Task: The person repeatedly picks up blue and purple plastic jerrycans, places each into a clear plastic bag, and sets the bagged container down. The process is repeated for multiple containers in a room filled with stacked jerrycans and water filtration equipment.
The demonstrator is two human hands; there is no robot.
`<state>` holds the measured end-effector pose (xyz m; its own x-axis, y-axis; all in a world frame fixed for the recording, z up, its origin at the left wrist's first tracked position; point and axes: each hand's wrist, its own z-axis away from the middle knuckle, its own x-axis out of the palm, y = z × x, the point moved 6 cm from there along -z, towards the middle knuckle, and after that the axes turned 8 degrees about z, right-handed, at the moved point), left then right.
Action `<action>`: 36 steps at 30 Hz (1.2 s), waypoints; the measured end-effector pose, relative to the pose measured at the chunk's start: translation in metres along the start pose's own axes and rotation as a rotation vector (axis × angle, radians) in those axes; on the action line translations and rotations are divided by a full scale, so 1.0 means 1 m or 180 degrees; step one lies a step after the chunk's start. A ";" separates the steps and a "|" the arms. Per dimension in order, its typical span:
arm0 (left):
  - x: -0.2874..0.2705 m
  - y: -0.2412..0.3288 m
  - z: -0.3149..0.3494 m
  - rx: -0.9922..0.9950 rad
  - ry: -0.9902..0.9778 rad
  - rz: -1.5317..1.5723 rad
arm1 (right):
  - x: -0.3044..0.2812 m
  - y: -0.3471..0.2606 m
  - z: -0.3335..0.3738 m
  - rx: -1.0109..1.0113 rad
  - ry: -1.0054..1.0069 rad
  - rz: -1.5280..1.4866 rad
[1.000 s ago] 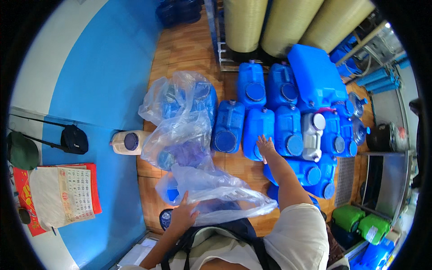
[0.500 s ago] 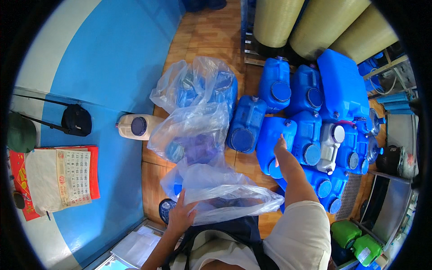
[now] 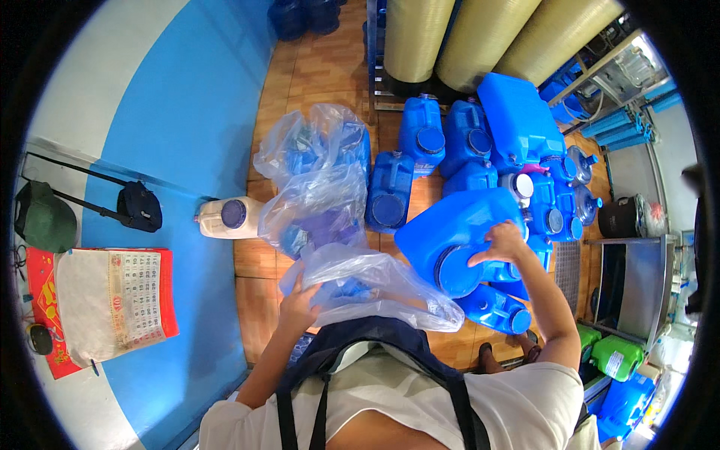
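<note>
My right hand (image 3: pixel 504 246) grips a large blue jug (image 3: pixel 454 221) by its upper end. The jug hangs tilted in front of the other jugs, its wide round blue cap facing me. My left hand (image 3: pixel 300 301) holds the rim of a clear plastic bag (image 3: pixel 360 262), thumb and fingers at its left edge. The bag's mouth gapes toward me across my dark apron (image 3: pixel 375 337). Just beyond it, more clear bags (image 3: pixel 319 191) cover blue and purplish jugs. Parts of both hands' fingers are hidden behind the plastic and the jug.
A blue jug (image 3: pixel 388 191) stands beside the bagged ones; several more cluster at right around a white-capped jug (image 3: pixel 517 185). A cream jug (image 3: pixel 229 217) stands by the blue wall (image 3: pixel 187 150). Tall tan tanks (image 3: pixel 416 37) rise behind. Green containers (image 3: pixel 616 357) sit at far right.
My right hand has lifted the blue jug from the group and brought it nearer, tilted. My left hand stays at the bag's rim. The whole view has shifted.
</note>
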<state>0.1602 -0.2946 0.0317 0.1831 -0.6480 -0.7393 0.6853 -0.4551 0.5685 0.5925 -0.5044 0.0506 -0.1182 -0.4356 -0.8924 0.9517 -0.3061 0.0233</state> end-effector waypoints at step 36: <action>-0.114 0.114 -0.051 0.1149 -0.1997 -0.1213 | 0.113 -0.144 0.244 0.1630 0.2993 -0.6275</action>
<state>0.2535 -0.2416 0.1630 -0.5185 -0.5817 -0.6267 0.3320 -0.8124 0.4793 0.3734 -0.7157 0.0564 -0.2576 0.9505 0.1735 -0.3025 0.0912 -0.9488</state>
